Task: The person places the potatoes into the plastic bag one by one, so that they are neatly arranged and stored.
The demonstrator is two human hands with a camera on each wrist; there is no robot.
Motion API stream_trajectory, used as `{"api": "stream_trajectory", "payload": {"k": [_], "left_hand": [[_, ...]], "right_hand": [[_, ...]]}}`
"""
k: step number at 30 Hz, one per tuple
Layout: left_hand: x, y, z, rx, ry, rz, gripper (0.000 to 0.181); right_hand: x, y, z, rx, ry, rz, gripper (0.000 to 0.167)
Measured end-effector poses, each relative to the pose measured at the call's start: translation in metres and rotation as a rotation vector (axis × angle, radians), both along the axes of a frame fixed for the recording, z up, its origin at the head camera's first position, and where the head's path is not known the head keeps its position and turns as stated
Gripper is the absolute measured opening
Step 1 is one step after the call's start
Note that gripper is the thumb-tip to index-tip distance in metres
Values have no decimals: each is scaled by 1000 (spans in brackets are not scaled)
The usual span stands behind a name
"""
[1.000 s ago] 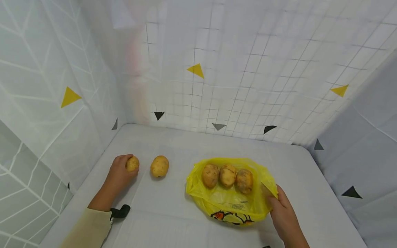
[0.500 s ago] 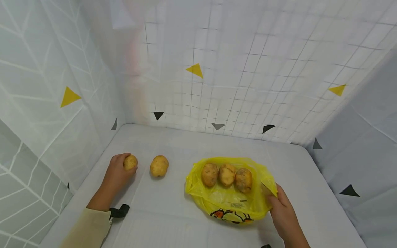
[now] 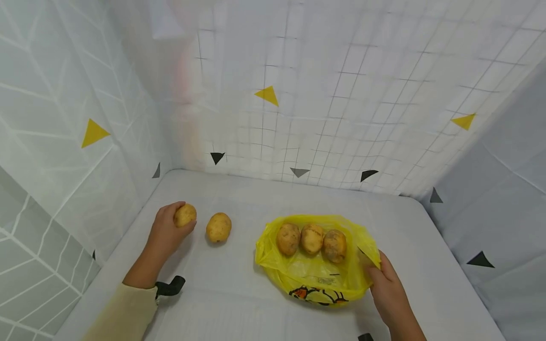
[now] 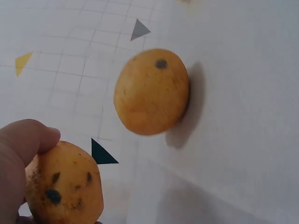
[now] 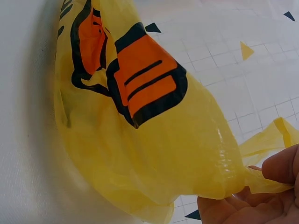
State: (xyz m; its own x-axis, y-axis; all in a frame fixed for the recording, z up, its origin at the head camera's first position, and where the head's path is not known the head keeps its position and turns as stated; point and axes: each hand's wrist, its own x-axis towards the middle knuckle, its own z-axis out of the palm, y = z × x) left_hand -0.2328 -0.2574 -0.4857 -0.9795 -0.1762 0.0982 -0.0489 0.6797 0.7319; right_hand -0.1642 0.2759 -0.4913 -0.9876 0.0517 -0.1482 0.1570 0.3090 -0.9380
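On the left side of the table, my left hand (image 3: 169, 232) grips a potato (image 3: 185, 216) between thumb and fingers. The left wrist view shows dark spots on this held potato (image 4: 67, 184). Just to its right a second potato (image 3: 219, 227) lies on the table. A yellow plastic bag (image 3: 294, 279) with an orange and black print lies open at centre right. Inside it, three potatoes (image 3: 312, 238) sit side by side. My right hand (image 3: 389, 289) pinches the bag's right edge, thumb over the plastic, as the right wrist view shows.
The table (image 3: 239, 308) has a pale cover. Behind it rises a white gridded curtain (image 3: 315, 109), with further curtains at left and right. A dark wrist-camera mount (image 3: 170, 286) sticks out beside the left sleeve (image 3: 121, 312).
My left hand has lifted the potato and moved it slightly forward and to the right. The right hand keeps its hold on the bag, and the bag stays in place.
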Motion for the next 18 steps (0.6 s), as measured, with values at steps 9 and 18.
{"api": "stream_trajectory", "payload": {"k": [9,18], "left_hand": [[-4,31,12,77,7,-48,72],[1,65,20,130,-21,-94,71]], "right_hand": [[-1,3,2,18,-21,-2,53],[-3,3,2,-24,-35,11,53]]}}
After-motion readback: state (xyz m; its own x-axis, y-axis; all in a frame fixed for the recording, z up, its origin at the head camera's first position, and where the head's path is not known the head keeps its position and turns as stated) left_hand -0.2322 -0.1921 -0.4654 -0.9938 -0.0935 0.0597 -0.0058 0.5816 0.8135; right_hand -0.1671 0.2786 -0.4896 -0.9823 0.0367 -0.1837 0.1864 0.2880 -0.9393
